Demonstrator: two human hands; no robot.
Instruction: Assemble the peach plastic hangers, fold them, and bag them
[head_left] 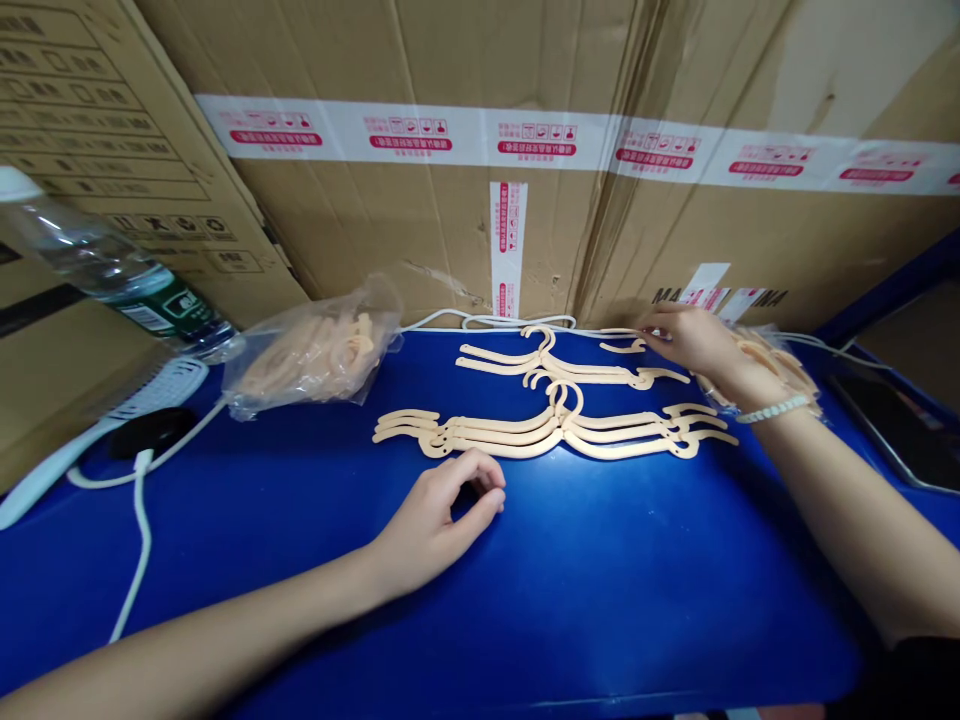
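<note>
Beige plastic folding clothes hangers lie in a nested stack on the blue table, their hooks pointing away from me. Behind them is a partly assembled hanger, with two loose straight arms on its left side. My left hand rests just in front of the stack, fingers curled and thumb near the index finger, with nothing visible inside. At the back right, my right hand pinches the end of a small beige hanger piece. Another curved piece lies just below its fingertips.
Bags of beige parts stand at left and right. A water bottle, a pale brush, a black puck with a white cable, and a dark phone flank the work area. Cardboard boxes wall the back.
</note>
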